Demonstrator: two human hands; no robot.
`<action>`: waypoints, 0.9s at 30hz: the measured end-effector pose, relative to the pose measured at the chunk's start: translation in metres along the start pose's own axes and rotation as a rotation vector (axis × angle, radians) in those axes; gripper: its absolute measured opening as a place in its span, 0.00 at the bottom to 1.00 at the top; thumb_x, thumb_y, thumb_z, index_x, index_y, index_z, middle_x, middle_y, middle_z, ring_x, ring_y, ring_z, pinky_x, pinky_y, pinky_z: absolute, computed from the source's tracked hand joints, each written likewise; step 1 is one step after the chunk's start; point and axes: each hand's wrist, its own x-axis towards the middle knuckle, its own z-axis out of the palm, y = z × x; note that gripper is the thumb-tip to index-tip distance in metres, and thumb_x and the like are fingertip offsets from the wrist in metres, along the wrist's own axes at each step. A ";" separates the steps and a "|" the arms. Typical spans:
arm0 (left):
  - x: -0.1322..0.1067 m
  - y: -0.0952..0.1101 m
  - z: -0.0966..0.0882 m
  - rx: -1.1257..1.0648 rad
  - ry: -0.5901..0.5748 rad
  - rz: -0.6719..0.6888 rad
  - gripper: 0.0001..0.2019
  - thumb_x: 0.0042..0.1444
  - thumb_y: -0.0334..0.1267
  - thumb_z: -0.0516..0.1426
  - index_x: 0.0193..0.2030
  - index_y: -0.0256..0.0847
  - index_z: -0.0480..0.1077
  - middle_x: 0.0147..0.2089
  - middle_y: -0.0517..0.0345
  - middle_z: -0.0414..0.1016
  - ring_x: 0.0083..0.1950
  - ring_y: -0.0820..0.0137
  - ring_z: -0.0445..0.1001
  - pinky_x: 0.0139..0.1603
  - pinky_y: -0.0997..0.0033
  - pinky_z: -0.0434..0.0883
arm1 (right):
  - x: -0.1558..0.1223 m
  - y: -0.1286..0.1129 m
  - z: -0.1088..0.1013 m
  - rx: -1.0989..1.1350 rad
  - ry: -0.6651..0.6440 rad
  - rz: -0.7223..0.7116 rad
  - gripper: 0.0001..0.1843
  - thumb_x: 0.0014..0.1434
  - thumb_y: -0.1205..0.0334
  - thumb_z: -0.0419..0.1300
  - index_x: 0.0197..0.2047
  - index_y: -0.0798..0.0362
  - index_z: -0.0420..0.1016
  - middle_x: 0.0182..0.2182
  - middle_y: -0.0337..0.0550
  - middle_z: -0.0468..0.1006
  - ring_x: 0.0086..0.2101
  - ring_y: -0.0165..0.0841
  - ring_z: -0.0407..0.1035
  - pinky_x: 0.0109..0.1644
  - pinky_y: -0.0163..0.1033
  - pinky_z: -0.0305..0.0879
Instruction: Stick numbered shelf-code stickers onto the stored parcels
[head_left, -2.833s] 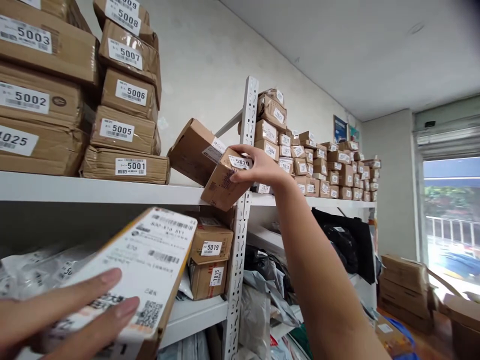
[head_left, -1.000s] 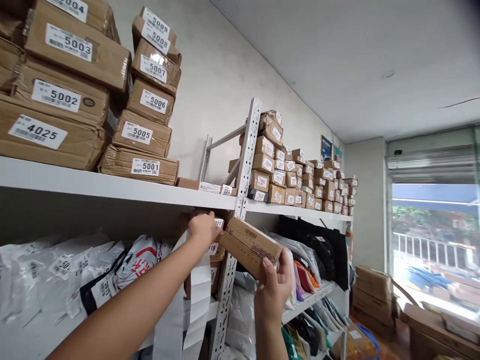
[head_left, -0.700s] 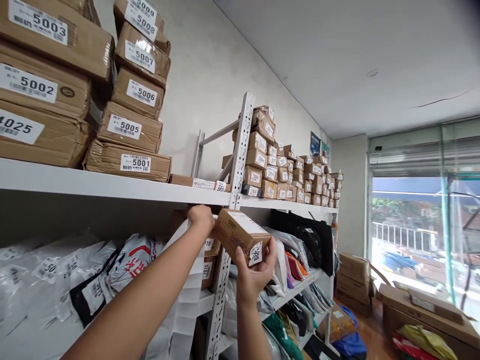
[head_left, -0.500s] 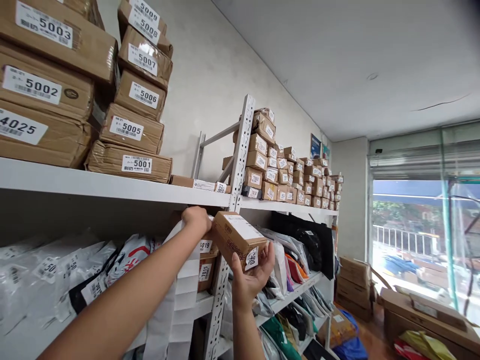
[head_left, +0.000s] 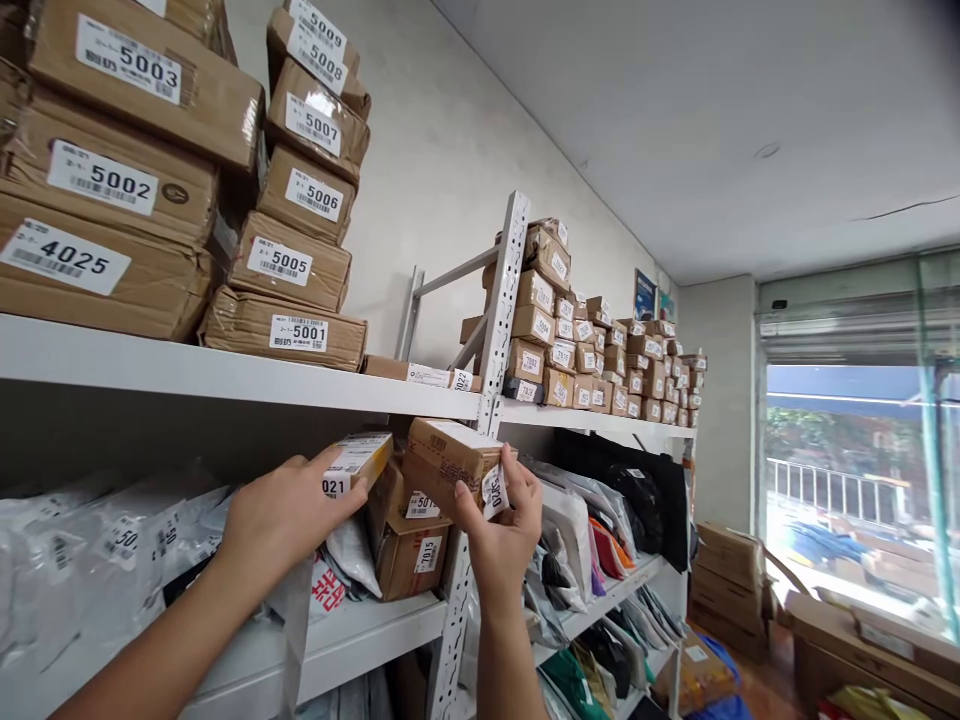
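Both hands (head_left: pixel 277 515) grip boxes (head_left: pixel 442 458) below the shelf edge (head_left: pixel 225 374).

The 5020 box (head_left: pixel 442 462) looks matt cardboard, the upper shelf (head_left: pixel 225 375) smooth metal, the bags (head_left: pixel 71 585) glossy plastic.

Up high, above and left of the left fingers (head_left: pixel 351 500), tall stacks of brown cardboard boxes with white number labels (head_left: pixel 289 265) crowd a white metal shelf (head_left: pixel 225 378). A flat brown cardboard box labelled 5022 (head_left: pixel 397 370) lies up there too, above the two sets of fingers. Off to their left, translucent white plastic parcels (head_left: pixel 97 560) heap together! Right of the right fingers (head_left: pixel 517 482), here's a large black bag (head_left: pixel 641 490); beyond it, a bright window (head_left: pixel 832 480) and stacked brown cartons (head_left: pixel 727 570) on the floor.
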 end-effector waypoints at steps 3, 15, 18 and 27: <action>0.000 -0.001 0.002 0.042 -0.029 -0.003 0.31 0.55 0.58 0.43 0.61 0.49 0.64 0.49 0.44 0.74 0.46 0.49 0.76 0.41 0.55 0.70 | 0.010 -0.013 0.004 -0.009 -0.004 0.041 0.28 0.48 0.55 0.66 0.53 0.53 0.74 0.41 0.46 0.65 0.44 0.39 0.67 0.47 0.47 0.69; 0.015 0.004 0.019 0.069 0.027 0.060 0.30 0.55 0.60 0.44 0.58 0.47 0.66 0.44 0.44 0.74 0.41 0.50 0.77 0.37 0.57 0.71 | 0.010 0.018 0.063 -0.204 -0.097 0.104 0.31 0.46 0.58 0.64 0.54 0.55 0.68 0.45 0.50 0.63 0.48 0.43 0.63 0.56 0.50 0.61; 0.026 0.009 0.021 0.082 0.078 0.063 0.30 0.54 0.59 0.46 0.55 0.43 0.68 0.43 0.42 0.75 0.41 0.50 0.78 0.36 0.58 0.71 | 0.014 0.033 0.080 -0.288 -0.133 0.138 0.31 0.46 0.59 0.64 0.54 0.57 0.67 0.46 0.53 0.63 0.49 0.46 0.62 0.56 0.51 0.60; 0.065 0.028 0.032 -0.016 -0.081 0.206 0.40 0.46 0.69 0.51 0.55 0.38 0.68 0.48 0.37 0.77 0.49 0.49 0.76 0.43 0.58 0.72 | 0.002 0.043 0.082 -0.367 -0.006 0.042 0.30 0.50 0.53 0.64 0.56 0.52 0.70 0.55 0.58 0.63 0.54 0.51 0.55 0.58 0.57 0.54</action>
